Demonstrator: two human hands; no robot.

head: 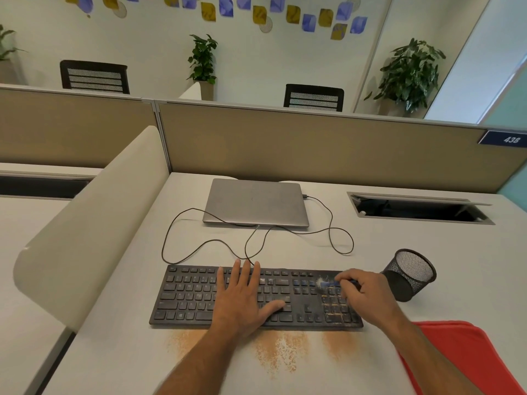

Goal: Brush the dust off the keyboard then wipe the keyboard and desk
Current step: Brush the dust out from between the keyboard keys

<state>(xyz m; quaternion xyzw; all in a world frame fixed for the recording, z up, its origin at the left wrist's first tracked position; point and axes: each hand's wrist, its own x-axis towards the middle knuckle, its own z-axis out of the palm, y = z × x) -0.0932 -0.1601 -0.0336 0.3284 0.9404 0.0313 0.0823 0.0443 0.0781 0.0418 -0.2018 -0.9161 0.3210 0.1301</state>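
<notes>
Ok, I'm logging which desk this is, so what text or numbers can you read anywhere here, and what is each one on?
"438": white digits on the dark blue plate fixed to the partition at the far right.
Keyboard: the key legends are there but too small and blurred to read with any certainty.
Laptop: the lid is closed, with no readable brand or mark.
Nothing else here carries readable text.

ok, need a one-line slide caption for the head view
Left hand steadies the keyboard while the right hand brushes its number pad; brown dust lies on the desk.
</notes>
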